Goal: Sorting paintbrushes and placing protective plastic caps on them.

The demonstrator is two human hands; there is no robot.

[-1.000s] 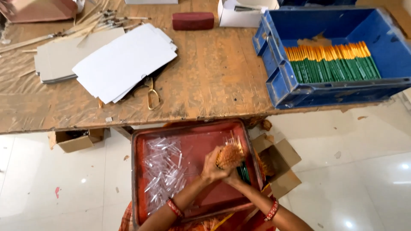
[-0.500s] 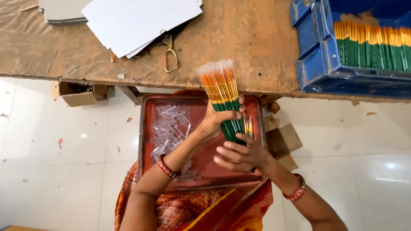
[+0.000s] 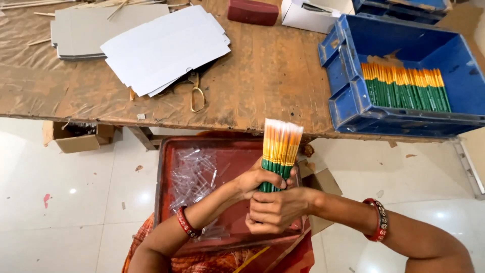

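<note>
Brush bundle upright over red tray, just below desk edge. Left hand fingers wrapped tight on green handles; right hand clamped round bundle's lower end, w/ bristle tips up.

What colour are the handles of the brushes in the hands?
Green, with orange and yellow above, on the bundle of brushes. Only the head view shows it.

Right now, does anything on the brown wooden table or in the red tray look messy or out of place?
Mostly tidy. The white card sheets are fanned unevenly, half covering brass-handled scissors. Clear plastic caps lie scattered in the red tray. Both hands hold the green-handled brush bundle upright.
</note>
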